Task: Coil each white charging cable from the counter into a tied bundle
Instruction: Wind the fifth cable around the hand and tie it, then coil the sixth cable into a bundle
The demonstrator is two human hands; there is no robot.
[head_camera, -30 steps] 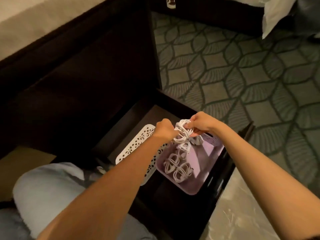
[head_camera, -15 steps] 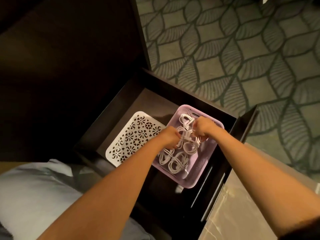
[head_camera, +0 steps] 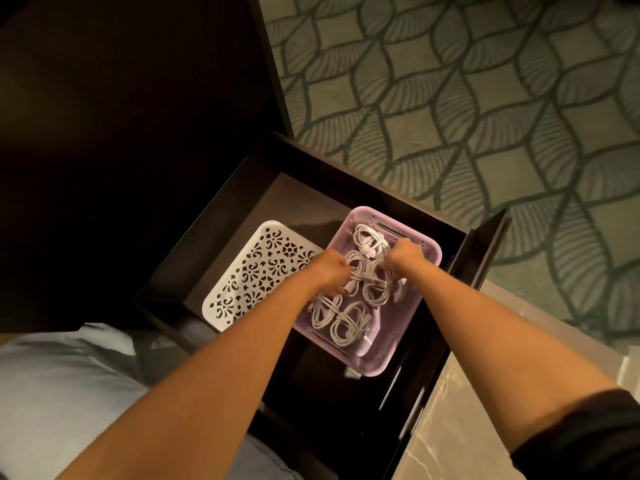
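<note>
A dark wooden drawer (head_camera: 294, 199) stands open, with two containers side by side on its floor. Toward its left edge lies a white tray (head_camera: 256, 271) pierced all over with ornamental floral cut-outs. Just beside the tray, against the drawer's right edge, sits a lilac basket (head_camera: 367, 362) with fine perforations and a slot handle along its far rim.

Both of the person's hands reach down into the basket. The left hand (head_camera: 329, 273) has its fingers curled tight around the left loop of a white cable bundle (head_camera: 363, 270). The right hand (head_camera: 403, 258) is clenched on the right side of the same bundle. The coil is therefore held between the two fists over the middle of the basket. It cannot be told whether it rests on the cables beneath.

Four more tied coils lie in the basket, each wound into loops and cinched at the waist. One coil (head_camera: 370, 239) lies at the far end, and another (head_camera: 375, 292) lies just under the right wrist. A third coil (head_camera: 323, 311) and a fourth (head_camera: 349, 323) lie touching each other at the near end.

A green carpet (head_camera: 485, 116) with a leaf pattern spreads beyond the drawer's far edge. A pale veined counter (head_camera: 457, 427) fills the lower right. A light grey trouser leg (head_camera: 69, 393) shows at the lower left, and a black sleeve (head_camera: 588, 441) covers the right upper arm.
</note>
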